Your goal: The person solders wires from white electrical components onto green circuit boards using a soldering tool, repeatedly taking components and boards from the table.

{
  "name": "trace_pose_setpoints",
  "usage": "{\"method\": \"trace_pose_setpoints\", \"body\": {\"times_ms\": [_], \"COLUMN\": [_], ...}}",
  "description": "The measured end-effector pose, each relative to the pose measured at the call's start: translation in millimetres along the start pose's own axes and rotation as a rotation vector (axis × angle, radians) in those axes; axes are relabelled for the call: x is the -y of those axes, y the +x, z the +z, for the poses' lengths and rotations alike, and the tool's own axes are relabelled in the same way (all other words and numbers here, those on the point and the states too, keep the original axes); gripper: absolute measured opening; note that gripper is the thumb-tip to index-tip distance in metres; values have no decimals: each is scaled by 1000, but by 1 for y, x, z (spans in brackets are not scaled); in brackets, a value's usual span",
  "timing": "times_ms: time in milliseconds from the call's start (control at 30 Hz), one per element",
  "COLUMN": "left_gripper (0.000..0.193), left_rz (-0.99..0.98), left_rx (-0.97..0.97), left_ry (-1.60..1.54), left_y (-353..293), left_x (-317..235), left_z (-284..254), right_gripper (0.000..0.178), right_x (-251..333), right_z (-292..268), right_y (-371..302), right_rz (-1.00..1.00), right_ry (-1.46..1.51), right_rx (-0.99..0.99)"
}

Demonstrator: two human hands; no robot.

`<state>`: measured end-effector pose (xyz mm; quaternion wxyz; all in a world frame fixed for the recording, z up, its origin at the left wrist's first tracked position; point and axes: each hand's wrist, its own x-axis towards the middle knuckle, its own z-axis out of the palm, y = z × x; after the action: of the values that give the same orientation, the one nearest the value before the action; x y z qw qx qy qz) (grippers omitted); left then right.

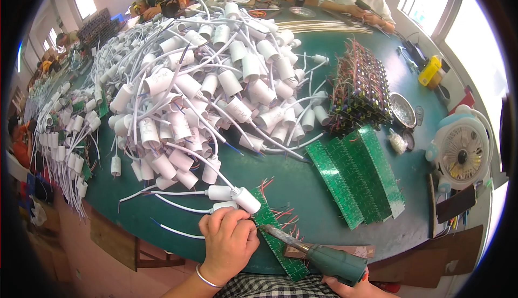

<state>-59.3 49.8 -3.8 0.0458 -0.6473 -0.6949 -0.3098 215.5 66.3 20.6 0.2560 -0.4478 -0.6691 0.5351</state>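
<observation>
A long green circuit board (278,247) with thin red wires along its edge lies before me at the table's front. My left hand (229,241) is closed in a pinch at the board's left edge; what is between its fingertips is hidden. Just beyond those fingers rests a white cylindrical capacitor-like part (246,200) with a white cable. My right hand (353,287), partly cut off by the lower edge, grips a soldering iron (337,264) with a thick dark green handle. Its metal tip points left, reaching the board close to my left fingertips.
A large heap of white cabled cylinders (183,93) covers the table's left and middle. To the right lie bare green circuit boards (356,179), stacked wired boards (361,85), a metal dish (402,110) and a white fan (461,149). Two people (359,1) work across the table.
</observation>
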Motion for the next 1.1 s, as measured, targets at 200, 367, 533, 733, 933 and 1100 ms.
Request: {"method": "trace_pose_setpoints", "body": {"times_ms": [200, 367, 533, 733, 933, 1100], "left_gripper": [28, 27, 27, 26, 22, 22], "left_rz": [2, 2, 9, 7, 1, 2], "left_rx": [-1, -4, -8, -12, 11, 10], "left_ry": [5, 1, 6, 7, -1, 3], "left_y": [0, 0, 0, -1, -2, -2], "left_x": [0, 0, 0, 0, 1, 1], "left_z": [0, 0, 1, 1, 1, 1], "right_gripper": [35, 24, 20, 29, 36, 42], "right_x": [22, 15, 12, 11, 12, 18], "right_z": [0, -9, -6, -2, 0, 0], "right_y": [8, 6, 5, 5, 6, 7], "right_rz": [10, -117, -92, -128, -18, 38], "right_ry": [-1, -103, -59, -79, -12, 19], "right_rx": [34, 17, -26, -50, -10, 39]}}
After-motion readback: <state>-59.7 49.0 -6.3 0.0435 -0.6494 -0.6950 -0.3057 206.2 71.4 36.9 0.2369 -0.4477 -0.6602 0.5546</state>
